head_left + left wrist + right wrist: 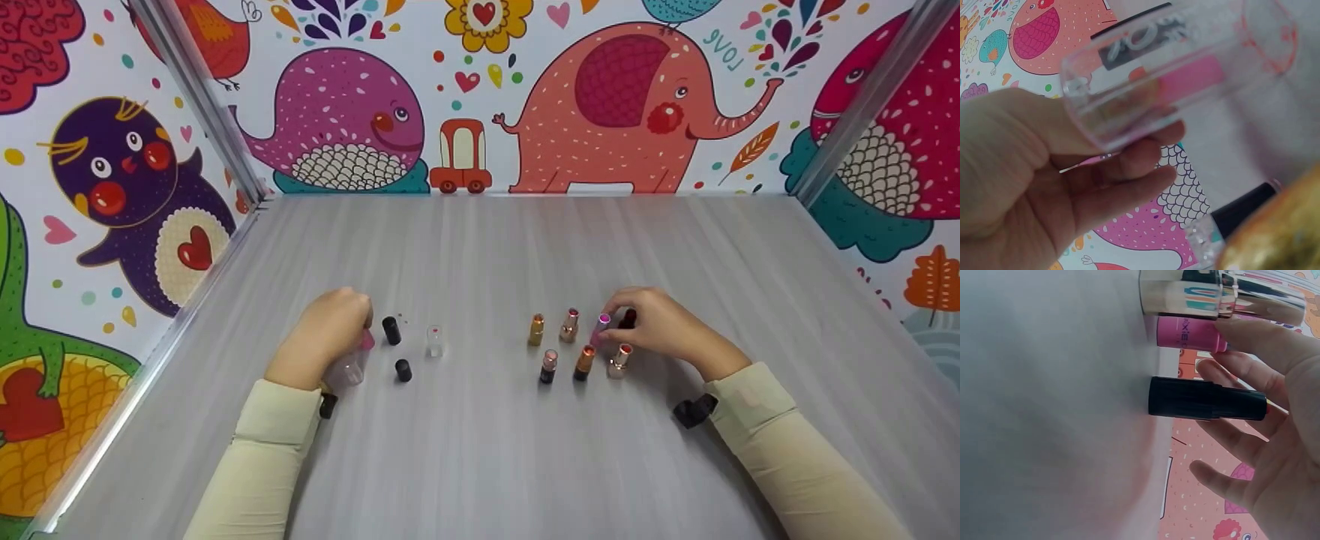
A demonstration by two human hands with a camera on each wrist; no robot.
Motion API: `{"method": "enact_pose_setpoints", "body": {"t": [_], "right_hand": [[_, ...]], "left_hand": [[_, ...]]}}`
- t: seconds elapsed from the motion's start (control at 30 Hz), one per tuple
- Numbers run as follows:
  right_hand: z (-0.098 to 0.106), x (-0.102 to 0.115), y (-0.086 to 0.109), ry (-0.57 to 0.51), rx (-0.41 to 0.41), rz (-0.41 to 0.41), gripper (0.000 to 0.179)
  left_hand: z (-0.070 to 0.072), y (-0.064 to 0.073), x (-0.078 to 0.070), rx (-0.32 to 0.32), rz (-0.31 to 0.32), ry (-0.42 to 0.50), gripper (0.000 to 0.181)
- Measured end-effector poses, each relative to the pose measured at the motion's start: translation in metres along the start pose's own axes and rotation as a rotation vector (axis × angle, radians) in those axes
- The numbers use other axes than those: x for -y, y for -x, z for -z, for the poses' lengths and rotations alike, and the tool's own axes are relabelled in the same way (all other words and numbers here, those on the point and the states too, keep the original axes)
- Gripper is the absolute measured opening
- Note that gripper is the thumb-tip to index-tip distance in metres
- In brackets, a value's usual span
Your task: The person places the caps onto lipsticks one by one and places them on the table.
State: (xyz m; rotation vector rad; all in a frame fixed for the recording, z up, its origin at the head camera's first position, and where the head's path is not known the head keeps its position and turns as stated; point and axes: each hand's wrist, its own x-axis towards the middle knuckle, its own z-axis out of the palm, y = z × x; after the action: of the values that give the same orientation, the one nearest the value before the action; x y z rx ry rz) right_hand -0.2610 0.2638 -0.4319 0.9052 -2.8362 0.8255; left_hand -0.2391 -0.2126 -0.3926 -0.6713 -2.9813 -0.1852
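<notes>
My left hand is low over the table on the left, pinching a pink cap. A large clear cap stands in front of it in the left wrist view and partly hides the fingertips. On the right, thumb and forefinger of my right hand pinch a pink lipstick that stands upright. A black lipstick tube stands beside those fingers. A rose-gold lipstick with a clear base is in front of the thumb. The right hand's other fingers are spread behind the black tube.
Two black caps and a clear cap with a red mark stand right of my left hand. A gold cap is near the left wrist. Several uncapped lipsticks stand in two rows on the right. Printed panels border the table.
</notes>
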Motion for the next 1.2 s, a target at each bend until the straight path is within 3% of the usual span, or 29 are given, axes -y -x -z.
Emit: {"method": "enact_pose_setpoints", "body": {"t": [0.33, 0.7, 0.87, 1.2], "right_hand": [[-0.0027, -0.0007, -0.0009, 0.017, -0.009, 0.012, 0.015], [0.0016, -0.0041, 0.0008, 0.030, 0.014, -0.031, 0.016], [0.0021, -0.0051, 0.0025, 0.005, 0.036, -0.062, 0.016], [0.0009, -0.0042, 0.0024, -0.020, 0.042, -0.087, 0.016]], "left_hand": [[0.0009, -0.0001, -0.0003, 0.004, 0.004, 0.001, 0.010], [0.0018, -0.0007, -0.0015, 0.009, 0.006, 0.006, 0.009], [0.0032, -0.0018, -0.0062, 0.036, 0.033, -0.049, 0.010], [-0.0027, 0.0000, -0.0053, -0.017, 0.013, -0.146, 0.015]]}}
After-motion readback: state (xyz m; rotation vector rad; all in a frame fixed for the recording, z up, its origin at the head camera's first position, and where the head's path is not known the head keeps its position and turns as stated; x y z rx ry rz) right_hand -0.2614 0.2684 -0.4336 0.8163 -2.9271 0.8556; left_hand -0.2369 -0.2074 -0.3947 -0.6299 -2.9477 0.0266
